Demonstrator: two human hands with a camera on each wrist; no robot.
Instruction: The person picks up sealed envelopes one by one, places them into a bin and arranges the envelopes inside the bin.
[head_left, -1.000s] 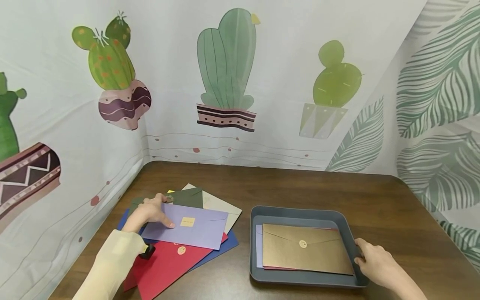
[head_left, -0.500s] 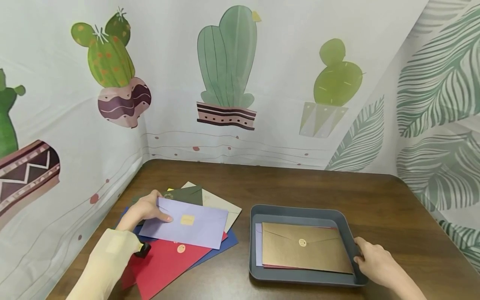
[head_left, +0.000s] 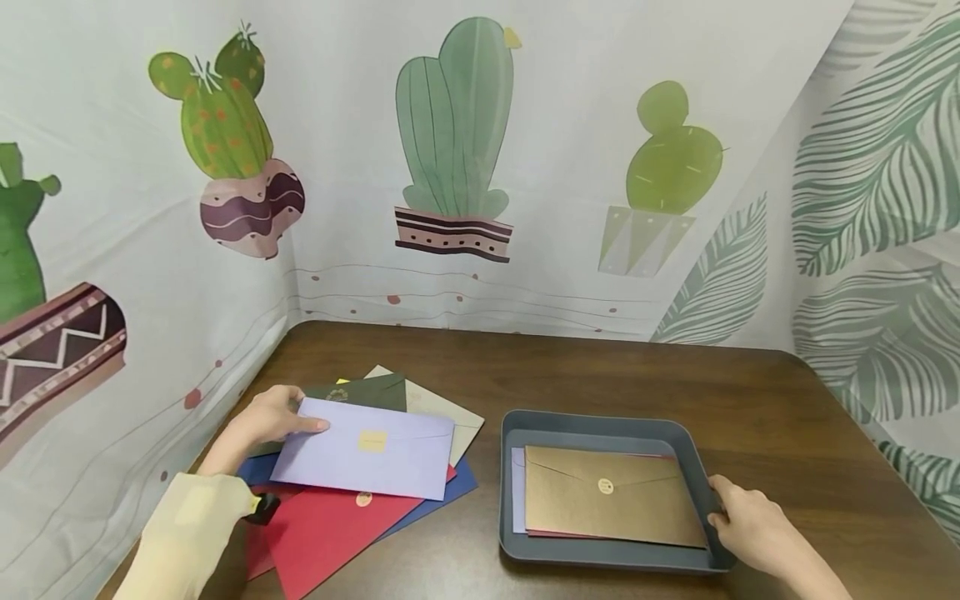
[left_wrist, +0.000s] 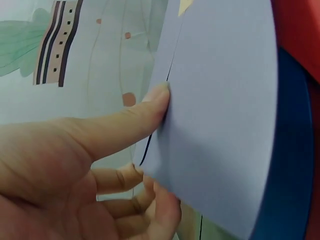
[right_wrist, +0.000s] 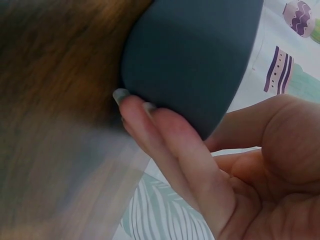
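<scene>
A lavender envelope with a pale gold square sticker lies tilted over the pile at the left. My left hand pinches its left end, thumb on top and fingers under the edge, as the left wrist view shows. On the right stands a dark grey tray, its right wall held by my right hand. In the right wrist view the fingertips press the outside of that wall, while the thumb goes behind the rim. Inside the tray a gold envelope covers most of a red one and another lavender one.
Under the held envelope spread a red envelope, a blue one, a dark green one and a cream one. A bit of yellow shows at the back. Brown tabletop meets a cactus-print cloth behind.
My left hand has drawn back to the left, and the left end of the lavender envelope now stands higher and its near left corner has shifted left. My right hand stays on the tray.
</scene>
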